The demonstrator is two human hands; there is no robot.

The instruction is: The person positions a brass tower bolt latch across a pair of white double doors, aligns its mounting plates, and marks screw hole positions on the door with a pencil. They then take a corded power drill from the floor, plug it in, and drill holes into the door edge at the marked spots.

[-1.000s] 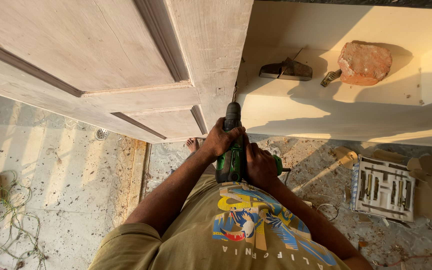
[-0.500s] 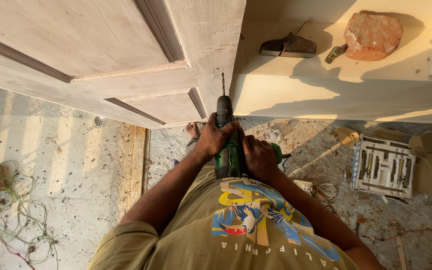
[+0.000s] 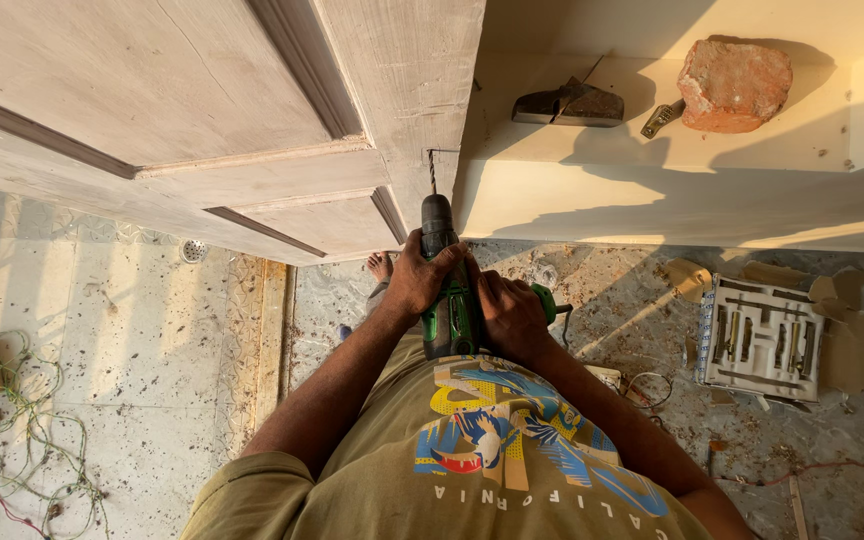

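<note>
I hold a green and black power drill (image 3: 449, 300) upright in front of my chest with both hands. My left hand (image 3: 418, 275) wraps the drill body from the left. My right hand (image 3: 510, 316) grips its handle from the right. The drill bit (image 3: 432, 172) points up at the edge of a pale wooden panelled door (image 3: 252, 110); I cannot tell whether the tip touches the wood. My bare foot (image 3: 380, 266) shows on the floor below the door.
A white ledge (image 3: 672, 170) on the right bears a reddish brick (image 3: 734, 84), a metal hand tool (image 3: 567, 104) and a small metal piece (image 3: 660, 118). A white tray of drill bits (image 3: 762, 345) lies on the dusty floor. Tangled wires (image 3: 12, 450) lie at the left.
The drill has drawn back slightly from the door edge, so the bare bit now shows. The view has tilted a little; brick and ledge sit higher.
</note>
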